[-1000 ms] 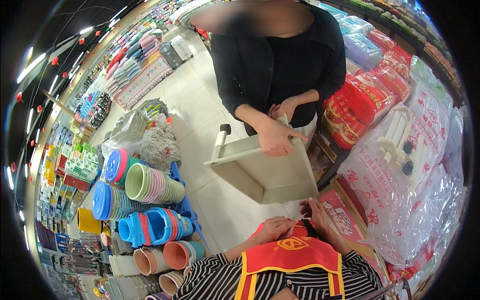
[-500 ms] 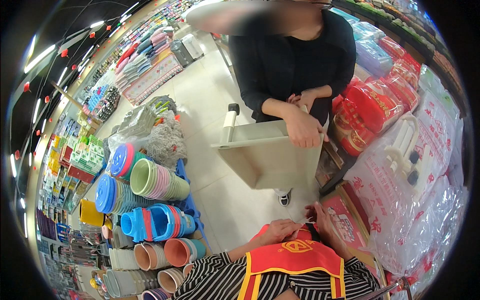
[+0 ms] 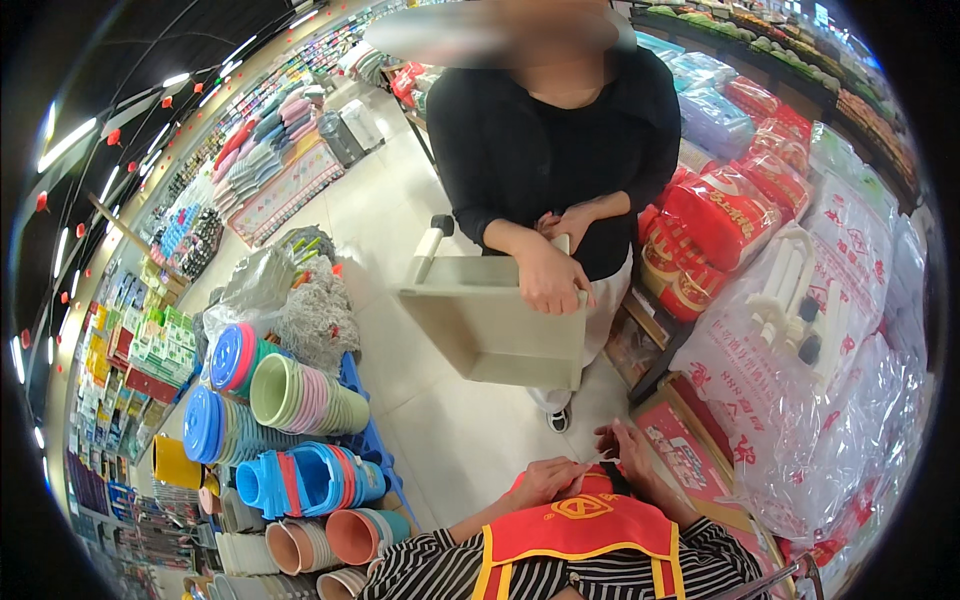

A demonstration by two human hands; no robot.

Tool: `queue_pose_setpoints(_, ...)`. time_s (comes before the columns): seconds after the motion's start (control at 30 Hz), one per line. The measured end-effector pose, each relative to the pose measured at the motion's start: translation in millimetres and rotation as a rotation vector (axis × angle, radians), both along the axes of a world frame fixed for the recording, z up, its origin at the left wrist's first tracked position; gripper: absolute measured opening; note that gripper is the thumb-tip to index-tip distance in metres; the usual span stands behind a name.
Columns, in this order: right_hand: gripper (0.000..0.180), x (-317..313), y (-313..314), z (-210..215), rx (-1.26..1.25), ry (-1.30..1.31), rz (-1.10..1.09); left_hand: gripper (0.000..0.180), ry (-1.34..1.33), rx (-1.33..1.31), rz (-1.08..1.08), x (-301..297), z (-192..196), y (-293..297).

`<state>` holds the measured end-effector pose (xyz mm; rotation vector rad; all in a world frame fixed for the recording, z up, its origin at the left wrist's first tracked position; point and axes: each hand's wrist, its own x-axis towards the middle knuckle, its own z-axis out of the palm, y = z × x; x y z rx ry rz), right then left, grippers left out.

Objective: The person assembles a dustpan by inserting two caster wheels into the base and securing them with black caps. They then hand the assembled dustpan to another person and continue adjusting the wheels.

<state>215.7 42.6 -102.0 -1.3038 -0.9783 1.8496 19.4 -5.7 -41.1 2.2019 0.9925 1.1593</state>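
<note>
At the lower middle, my left hand [image 3: 550, 478] lies against the front of my red apron [image 3: 585, 525], fingers curled together around something too small to make out. Beside it, my right hand [image 3: 625, 452] is raised, its fingers loosely bent and apart, with nothing visible in them. A thin whitish bit shows between the two hands, but its kind is unclear. Across from me, a person in a black top holds a beige plastic shelf tray [image 3: 490, 345] by its rim. A pale leg with a dark caster [image 3: 432, 245] sticks up from the tray's corner.
On the left stand stacked plastic buckets [image 3: 300, 395] and blue baskets [image 3: 310, 478], with grey mop heads [image 3: 318, 310] behind. To the right, plastic-wrapped goods [image 3: 780, 400] carry loose white legs with casters [image 3: 790, 305]. A red carton [image 3: 685, 450] sits below them. Pale floor tiles [image 3: 420, 420] lie between.
The person opposite and the beige tray now appear farther left in the picture, as do the surroundings. The tray also sits slightly lower. My hands keep nearly the same pose.
</note>
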Motion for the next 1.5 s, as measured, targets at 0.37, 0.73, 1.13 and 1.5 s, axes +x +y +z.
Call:
queue_pose_setpoints(0.37,0.053,-4,-1,-9,-0.012,0.034,-0.006,0.037,0.003,-0.088,-0.058,-5,5,3)
queue_pose_setpoints(0.73,0.05,-4,-1,-18,-0.046,0.008,-0.061,0.032,-0.006,-0.115,0.018,-11,-15,6)
queue_pose_setpoints(1.13,0.048,8,-19,-25,-0.027,-0.075,-0.04,0.05,0.056,-0.639,0.039,-18,-36,22)
queue_pose_setpoints(1.5,0.052,6,-24,-19,0.057,-0.165,0.164,0.041,-0.451,-1.028,-0.022,31,-31,24)
